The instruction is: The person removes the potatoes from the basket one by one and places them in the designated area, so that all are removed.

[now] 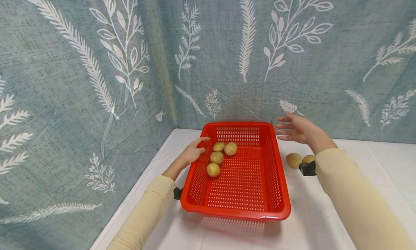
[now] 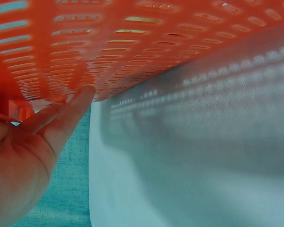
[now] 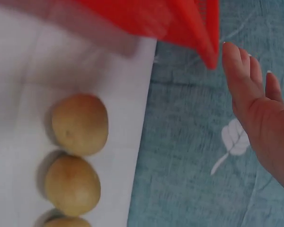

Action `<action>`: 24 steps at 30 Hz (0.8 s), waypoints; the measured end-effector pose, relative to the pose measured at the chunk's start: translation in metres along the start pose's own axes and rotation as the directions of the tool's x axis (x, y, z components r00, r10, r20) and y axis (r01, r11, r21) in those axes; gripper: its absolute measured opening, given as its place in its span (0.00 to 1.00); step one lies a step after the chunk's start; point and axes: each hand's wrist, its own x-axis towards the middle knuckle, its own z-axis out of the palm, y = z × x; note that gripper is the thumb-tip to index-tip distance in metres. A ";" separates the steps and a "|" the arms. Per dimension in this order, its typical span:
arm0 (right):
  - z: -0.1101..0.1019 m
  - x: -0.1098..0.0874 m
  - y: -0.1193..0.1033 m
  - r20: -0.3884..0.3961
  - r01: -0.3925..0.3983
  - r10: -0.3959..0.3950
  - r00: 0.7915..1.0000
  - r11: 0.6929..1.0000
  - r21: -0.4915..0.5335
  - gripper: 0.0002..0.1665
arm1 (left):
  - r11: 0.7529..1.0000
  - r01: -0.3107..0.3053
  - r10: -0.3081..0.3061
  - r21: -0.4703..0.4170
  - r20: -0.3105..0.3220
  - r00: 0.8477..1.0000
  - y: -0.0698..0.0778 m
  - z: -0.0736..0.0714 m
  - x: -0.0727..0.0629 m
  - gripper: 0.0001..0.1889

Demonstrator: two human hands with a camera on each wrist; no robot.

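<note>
A red perforated plastic basket (image 1: 242,181) stands in the middle of the head view, its near side raised over the table. Several potatoes (image 1: 216,157) lie along its left side. My left hand (image 1: 192,153) grips the left rim; in the left wrist view its fingers (image 2: 68,116) lie against the outside of the slotted wall. Off the basket's far right corner, my right hand (image 1: 297,129) hovers with fingers extended, holding nothing. Below that hand, more potatoes (image 3: 80,124) sit in a row on the table, partly covered by the right wrist in the head view.
A white cloth (image 1: 367,167) covers the table. Grey-green curtains (image 1: 224,62) with white leaf prints hang behind it and along its left side. A black wrist strap (image 1: 307,168) shows at the right sleeve.
</note>
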 end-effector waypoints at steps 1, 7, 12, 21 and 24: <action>0.003 0.001 -0.001 0.006 0.001 -0.001 1.000 1.000 -0.005 0.37 | 1.000 -0.003 0.003 0.000 0.000 1.000 0.000 0.000 0.000 0.26; 0.017 0.006 0.000 0.009 0.004 -0.004 1.000 1.000 0.002 0.37 | 1.000 0.000 0.000 -0.007 -0.007 1.000 -0.001 0.000 -0.001 0.26; 0.025 0.011 0.005 0.024 0.000 -0.001 1.000 1.000 0.019 0.38 | 1.000 0.004 -0.004 -0.001 -0.011 1.000 -0.001 0.000 -0.001 0.26; 0.047 0.022 0.014 0.034 -0.002 0.002 0.999 1.000 0.012 0.36 | 1.000 -0.004 0.004 -0.003 -0.004 1.000 0.000 0.000 -0.002 0.26; 0.058 0.027 0.017 0.027 -0.010 0.010 1.000 1.000 0.024 0.36 | 1.000 -0.008 0.008 0.001 -0.005 1.000 0.000 0.000 -0.002 0.26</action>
